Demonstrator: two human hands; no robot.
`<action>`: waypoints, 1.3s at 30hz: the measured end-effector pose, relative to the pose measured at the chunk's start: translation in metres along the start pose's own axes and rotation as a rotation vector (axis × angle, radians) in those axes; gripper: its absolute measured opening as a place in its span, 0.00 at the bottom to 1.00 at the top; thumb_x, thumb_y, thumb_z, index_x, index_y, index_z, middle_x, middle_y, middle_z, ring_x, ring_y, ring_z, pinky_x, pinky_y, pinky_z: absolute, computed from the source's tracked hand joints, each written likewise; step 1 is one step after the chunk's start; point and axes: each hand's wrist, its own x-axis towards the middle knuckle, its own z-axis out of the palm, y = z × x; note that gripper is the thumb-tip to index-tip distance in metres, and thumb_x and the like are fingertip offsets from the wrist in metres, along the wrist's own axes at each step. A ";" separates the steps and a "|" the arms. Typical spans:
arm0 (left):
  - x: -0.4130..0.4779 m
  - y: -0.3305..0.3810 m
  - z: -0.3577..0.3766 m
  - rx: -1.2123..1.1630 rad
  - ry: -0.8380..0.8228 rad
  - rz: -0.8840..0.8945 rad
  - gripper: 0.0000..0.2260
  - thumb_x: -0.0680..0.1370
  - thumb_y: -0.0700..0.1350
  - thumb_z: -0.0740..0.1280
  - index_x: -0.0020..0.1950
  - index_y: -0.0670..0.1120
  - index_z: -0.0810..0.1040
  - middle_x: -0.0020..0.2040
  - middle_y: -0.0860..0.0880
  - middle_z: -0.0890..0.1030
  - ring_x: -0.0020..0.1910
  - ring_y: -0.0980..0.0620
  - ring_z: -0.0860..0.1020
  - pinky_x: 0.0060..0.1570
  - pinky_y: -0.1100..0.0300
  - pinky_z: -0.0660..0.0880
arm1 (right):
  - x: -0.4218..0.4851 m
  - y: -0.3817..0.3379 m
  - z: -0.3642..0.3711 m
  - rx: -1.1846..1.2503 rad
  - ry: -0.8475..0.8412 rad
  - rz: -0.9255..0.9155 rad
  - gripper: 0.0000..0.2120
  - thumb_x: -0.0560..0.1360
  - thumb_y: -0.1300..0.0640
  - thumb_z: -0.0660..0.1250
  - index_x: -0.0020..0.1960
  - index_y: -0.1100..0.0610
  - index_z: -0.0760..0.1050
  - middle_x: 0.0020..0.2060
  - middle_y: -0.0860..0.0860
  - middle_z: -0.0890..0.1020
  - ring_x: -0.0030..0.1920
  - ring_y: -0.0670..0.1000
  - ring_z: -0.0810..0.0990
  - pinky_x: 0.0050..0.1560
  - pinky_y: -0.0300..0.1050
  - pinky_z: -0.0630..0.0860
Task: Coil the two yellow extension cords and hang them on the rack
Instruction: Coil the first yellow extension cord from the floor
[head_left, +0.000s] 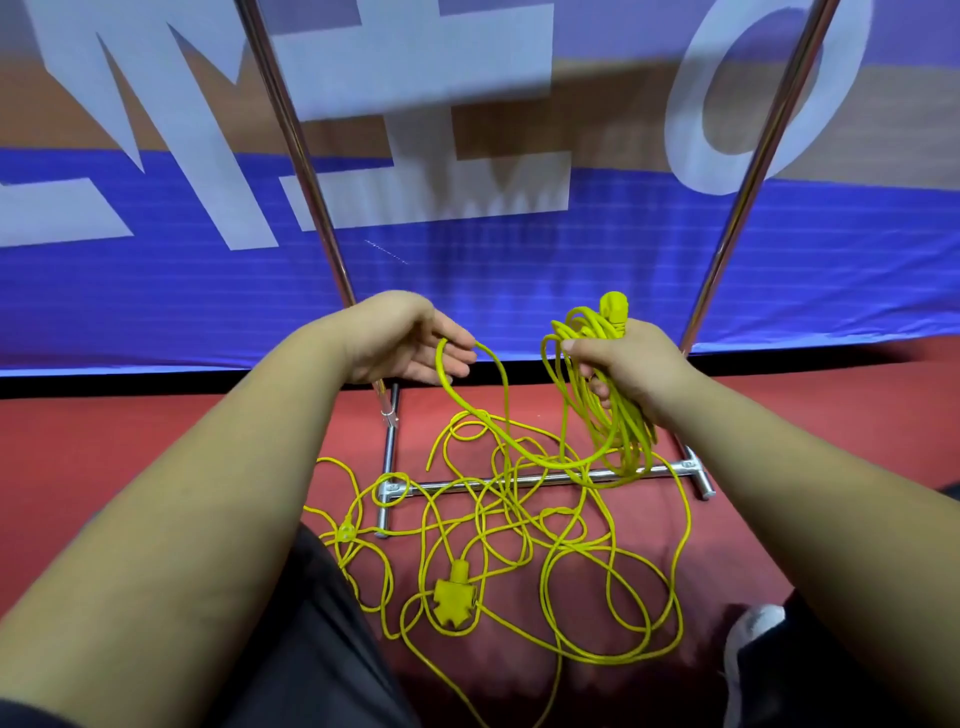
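- Gripping a bunched coil (628, 436) of yellow cord, the right hand (631, 371) is raised, fingers curled tight round it, plug (614, 310) poking above.
- Left hand (410, 345) is held palm-up, fingers loosely straight; a strand (444, 374) seems to drape over them.
- Remaining cord (454, 605) sprawls tangled on the red floor (104, 426) across the rack (452, 486) base.

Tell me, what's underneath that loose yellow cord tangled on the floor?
Red floor and the rack's chrome base bar, which the loose cord crosses in several places. Its strands hide thin strips of both.
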 end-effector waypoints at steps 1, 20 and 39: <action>0.002 0.001 0.001 -0.030 0.043 0.028 0.17 0.81 0.37 0.57 0.62 0.39 0.82 0.57 0.40 0.86 0.47 0.49 0.84 0.51 0.54 0.82 | -0.001 0.001 0.002 -0.015 0.003 0.010 0.16 0.71 0.48 0.79 0.36 0.57 0.78 0.32 0.64 0.76 0.28 0.57 0.71 0.30 0.48 0.73; -0.004 -0.004 0.012 0.402 -0.298 0.416 0.09 0.86 0.43 0.62 0.58 0.44 0.81 0.50 0.58 0.81 0.49 0.59 0.75 0.54 0.68 0.70 | 0.002 0.015 -0.003 0.077 0.061 0.119 0.09 0.77 0.57 0.76 0.52 0.61 0.80 0.41 0.57 0.86 0.32 0.50 0.81 0.36 0.47 0.77; 0.048 -0.043 0.030 0.769 0.101 0.451 0.16 0.84 0.54 0.65 0.71 0.65 0.76 0.50 0.51 0.73 0.49 0.59 0.74 0.55 0.62 0.68 | -0.025 0.000 0.034 0.220 -0.306 0.215 0.16 0.82 0.49 0.71 0.43 0.60 0.79 0.35 0.55 0.77 0.29 0.51 0.75 0.29 0.45 0.75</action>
